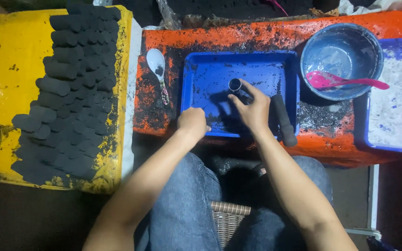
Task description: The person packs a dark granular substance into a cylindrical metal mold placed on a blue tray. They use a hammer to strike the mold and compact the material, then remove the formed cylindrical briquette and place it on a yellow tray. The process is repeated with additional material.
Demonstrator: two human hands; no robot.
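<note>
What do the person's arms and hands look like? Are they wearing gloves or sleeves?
No gloves and no sleeves show: the left hand and right hand are bare, and both forearms are uncovered up to the frame edge. No watch, ring or bracelet is visible. The person wears blue denim jeans.

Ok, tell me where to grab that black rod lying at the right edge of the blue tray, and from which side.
Probably grip the black rod around its middle, coming from above. It lies flat, running away from the person, its near end past the blue tray rim. The right hand beside it is nearest; come from the rod's right, clear side.
</note>
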